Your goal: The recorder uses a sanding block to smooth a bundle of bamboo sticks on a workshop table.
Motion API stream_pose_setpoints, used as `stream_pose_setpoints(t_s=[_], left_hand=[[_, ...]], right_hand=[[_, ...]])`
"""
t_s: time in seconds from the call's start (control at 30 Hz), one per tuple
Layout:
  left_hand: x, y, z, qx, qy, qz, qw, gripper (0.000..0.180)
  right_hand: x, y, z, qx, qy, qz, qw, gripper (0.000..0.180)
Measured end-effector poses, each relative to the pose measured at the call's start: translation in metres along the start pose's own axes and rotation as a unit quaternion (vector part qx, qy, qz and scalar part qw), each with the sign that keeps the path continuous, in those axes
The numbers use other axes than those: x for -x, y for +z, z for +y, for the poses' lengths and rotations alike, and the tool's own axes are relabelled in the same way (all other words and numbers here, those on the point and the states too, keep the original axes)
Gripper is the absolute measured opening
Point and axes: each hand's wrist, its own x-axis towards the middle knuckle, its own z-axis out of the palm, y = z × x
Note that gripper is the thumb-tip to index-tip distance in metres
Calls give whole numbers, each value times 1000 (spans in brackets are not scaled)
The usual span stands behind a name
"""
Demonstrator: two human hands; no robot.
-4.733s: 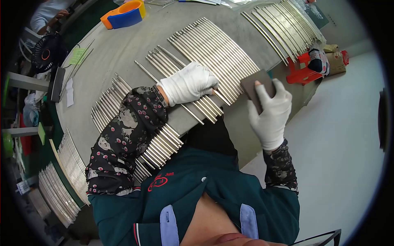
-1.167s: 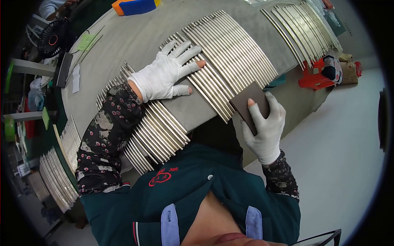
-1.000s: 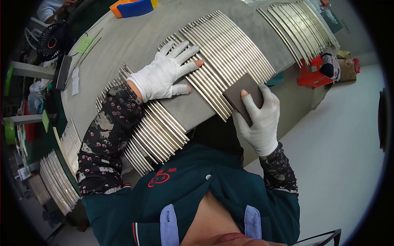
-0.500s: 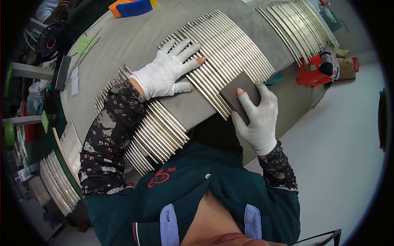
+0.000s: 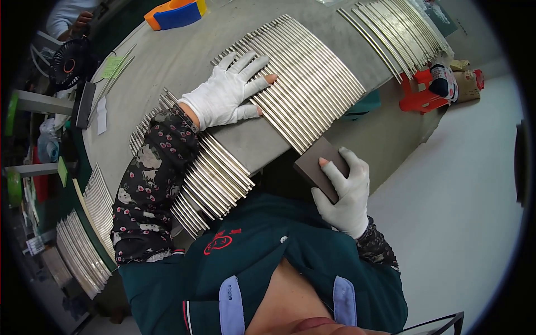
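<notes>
Many thin silvery metal rods (image 5: 312, 70) lie side by side in a flat row on the grey table. My left hand (image 5: 229, 92), in a white glove with bare thumb and fingertip, rests spread and flat on the left part of this row. In my gloved right hand (image 5: 347, 190) is a dark brown rectangular block (image 5: 321, 162), gripped between thumb and fingers. The block is at the near ends of the rods, past the table edge; whether it touches them I cannot tell. A second row of metal rods (image 5: 218, 178) lies under and beside my left forearm.
Further rods (image 5: 399, 33) lie at the far right, near a red stool (image 5: 419, 95) with packages. An orange and blue object (image 5: 176, 14) sits at the table's far edge. A black fan (image 5: 70, 61) stands at the left, with a person's hand (image 5: 84, 21) beyond.
My right hand has drawn the block toward me, off the rods' top surface to their near ends. My left hand stays flat on the rods.
</notes>
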Motion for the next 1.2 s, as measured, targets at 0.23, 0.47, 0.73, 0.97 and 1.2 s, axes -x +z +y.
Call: stream_pose_setpoints(t_s=[0.23, 0.47, 0.73, 0.97, 1.2], left_hand=[[-4, 0, 6, -17, -33, 56, 998, 65], [-5, 1, 17, -17, -164, 5, 986, 67], [-6, -1, 20, -18, -177, 3, 984, 68], [-9, 0, 19, -15, -189, -27, 981, 72], [-10, -1, 20, -17, -183, -16, 983, 72]], right_hand=[[3, -9, 15, 16, 7, 34, 999, 58], [-6, 2, 16, 31, -25, 64, 997, 61], [-18, 12, 9, 53, -47, 44, 997, 60], [-27, 12, 9, 103, -67, 15, 992, 58], [-45, 20, -3, 105, -77, 31, 991, 55]])
